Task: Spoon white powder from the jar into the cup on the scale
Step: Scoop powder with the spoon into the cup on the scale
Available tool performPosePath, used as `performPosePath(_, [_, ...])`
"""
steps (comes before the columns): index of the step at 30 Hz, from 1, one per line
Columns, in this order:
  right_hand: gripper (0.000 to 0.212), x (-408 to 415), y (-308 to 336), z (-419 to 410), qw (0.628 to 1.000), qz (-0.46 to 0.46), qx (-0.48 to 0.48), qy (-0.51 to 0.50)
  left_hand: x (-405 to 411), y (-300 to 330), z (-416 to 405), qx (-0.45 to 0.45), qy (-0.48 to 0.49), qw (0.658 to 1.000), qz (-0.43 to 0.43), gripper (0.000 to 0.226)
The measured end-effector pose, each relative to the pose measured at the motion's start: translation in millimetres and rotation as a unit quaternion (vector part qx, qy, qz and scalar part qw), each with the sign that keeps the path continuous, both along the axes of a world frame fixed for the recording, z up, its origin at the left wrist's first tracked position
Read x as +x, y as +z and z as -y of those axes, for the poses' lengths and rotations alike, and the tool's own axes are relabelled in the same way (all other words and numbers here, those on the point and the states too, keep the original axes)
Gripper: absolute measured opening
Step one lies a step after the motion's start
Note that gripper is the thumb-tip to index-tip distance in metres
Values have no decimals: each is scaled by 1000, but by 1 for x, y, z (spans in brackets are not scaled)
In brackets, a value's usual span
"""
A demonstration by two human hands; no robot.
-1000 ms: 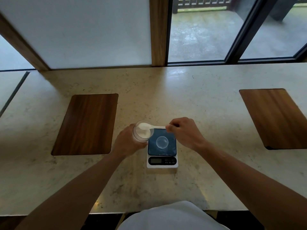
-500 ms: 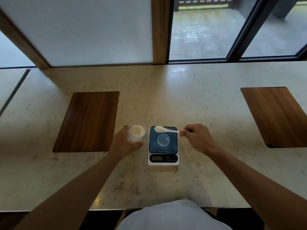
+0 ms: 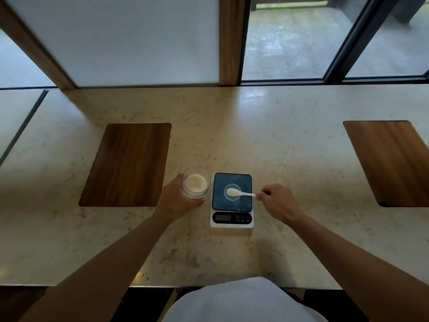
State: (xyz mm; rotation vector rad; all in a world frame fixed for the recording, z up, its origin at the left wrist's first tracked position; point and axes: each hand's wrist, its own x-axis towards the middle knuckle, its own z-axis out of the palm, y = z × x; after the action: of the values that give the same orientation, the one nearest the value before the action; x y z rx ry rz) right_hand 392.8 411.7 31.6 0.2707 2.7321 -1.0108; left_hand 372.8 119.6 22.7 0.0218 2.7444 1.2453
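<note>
Since half a second ago, the spoon (image 3: 239, 193) has been brought over the cup (image 3: 232, 192) on the scale (image 3: 232, 201). It is pinched in the right hand (image 3: 279, 202); the jar (image 3: 195, 185) is clasped by the left hand (image 3: 177, 201).

The scale (image 3: 232, 201) display is too small to read; the left hand (image 3: 177, 201) hides the jar's (image 3: 195, 185) lower wall.

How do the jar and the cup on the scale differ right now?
The jar looks bigger than the cup and holds much white powder; I cannot tell whether the cup holds any. The left hand grips the jar on the counter, while the cup stands untouched on the scale. The spoon, held by the right hand, is over the cup, not the jar. Both are clear, round and open-topped.
</note>
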Motion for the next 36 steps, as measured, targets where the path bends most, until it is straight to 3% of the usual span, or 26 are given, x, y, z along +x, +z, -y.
performPosePath(23, [27, -3, 0, 10, 988, -82, 103, 82, -3, 2, -3, -7, -8, 1000, 2, 73])
performPosePath(36, [26, 4, 10, 6, 979, -120, 107, 123, -6, -1, -10, -15, -17, 1000, 3, 75])
